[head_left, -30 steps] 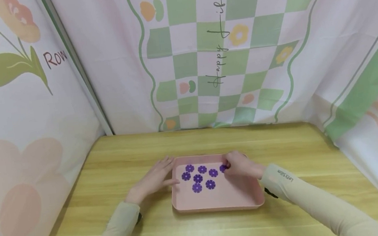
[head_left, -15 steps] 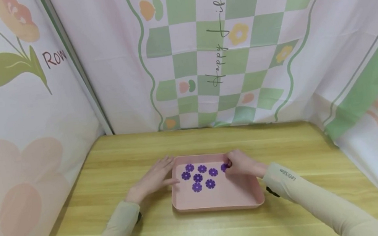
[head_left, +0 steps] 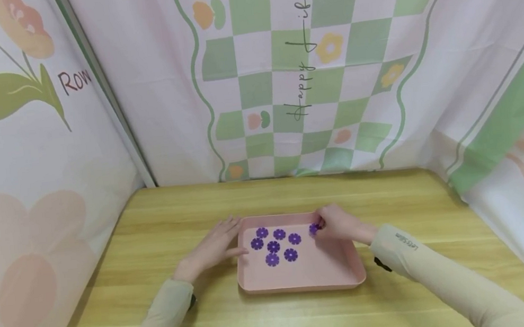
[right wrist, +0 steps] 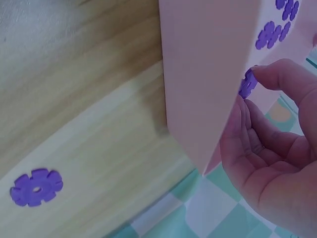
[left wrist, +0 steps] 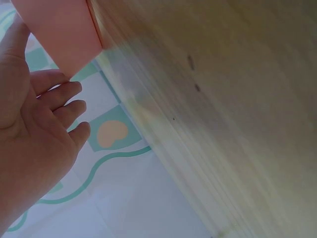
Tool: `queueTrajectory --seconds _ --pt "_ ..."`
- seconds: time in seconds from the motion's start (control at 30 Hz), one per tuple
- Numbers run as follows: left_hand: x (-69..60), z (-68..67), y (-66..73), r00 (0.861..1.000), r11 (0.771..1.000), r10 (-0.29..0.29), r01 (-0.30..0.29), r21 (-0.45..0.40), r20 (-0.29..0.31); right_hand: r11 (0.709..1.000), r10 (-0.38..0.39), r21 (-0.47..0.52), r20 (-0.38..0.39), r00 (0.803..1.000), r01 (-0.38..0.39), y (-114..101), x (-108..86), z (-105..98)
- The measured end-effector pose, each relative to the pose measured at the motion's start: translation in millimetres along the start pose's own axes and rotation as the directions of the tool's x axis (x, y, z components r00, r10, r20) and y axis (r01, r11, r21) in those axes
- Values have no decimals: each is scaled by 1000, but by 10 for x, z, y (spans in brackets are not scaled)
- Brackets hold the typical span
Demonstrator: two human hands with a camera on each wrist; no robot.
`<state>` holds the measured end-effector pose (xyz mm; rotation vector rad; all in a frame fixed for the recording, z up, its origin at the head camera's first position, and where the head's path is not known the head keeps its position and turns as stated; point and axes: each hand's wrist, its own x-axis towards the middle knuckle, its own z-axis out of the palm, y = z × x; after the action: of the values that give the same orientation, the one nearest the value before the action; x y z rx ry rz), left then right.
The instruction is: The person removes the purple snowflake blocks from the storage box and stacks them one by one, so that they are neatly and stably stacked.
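Note:
A shallow pink tray (head_left: 312, 273) holds several purple notched plastic discs, flower-shaped, lying flat towards its left side; one such disc (head_left: 273, 247) is in the middle of the group. My right hand (head_left: 342, 225) is in the tray's far right part and pinches another purple flower-shaped disc (right wrist: 247, 84) between thumb and fingers. At the tray's left edge, my left hand (head_left: 209, 248) rests with straight, spread fingers near the far corner and its thumb over the rim. In the left wrist view, fingertips touch the tray's outer wall (left wrist: 62, 34).
The right wrist view shows one more purple disc (right wrist: 36, 187) on the wooden table (head_left: 201, 319), outside the tray; in the head view it does not show. A checkered curtain (head_left: 300, 74) hangs behind the table, with printed cloth (head_left: 33, 219) at the left side.
My right hand has shifted slightly to the right and away from me within the tray, with the pinched disc. The left hand and the other discs stay as they were.

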<state>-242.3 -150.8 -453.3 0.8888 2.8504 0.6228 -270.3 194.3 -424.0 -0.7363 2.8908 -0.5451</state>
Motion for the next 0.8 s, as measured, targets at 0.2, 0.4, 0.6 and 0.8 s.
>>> queueTrajectory --seconds 0.2,0.4,0.6,0.8 --pt "-6 -3 3 1000 1000 -2 2 -10 2 1000 -13 0 -20 1000 13 46 -9 -81" --pt "-2 -5 1 1000 1000 -6 6 -7 7 1000 11 -6 -32 999 -11 97 -31 -166" --pt "1 -2 -2 1000 1000 -7 7 -9 8 1000 30 -2 -35 999 -30 131 -81 -234" --pt "9 6 -10 1000 1000 8 -8 7 1 999 33 20 -44 998 -32 203 -137 -289"
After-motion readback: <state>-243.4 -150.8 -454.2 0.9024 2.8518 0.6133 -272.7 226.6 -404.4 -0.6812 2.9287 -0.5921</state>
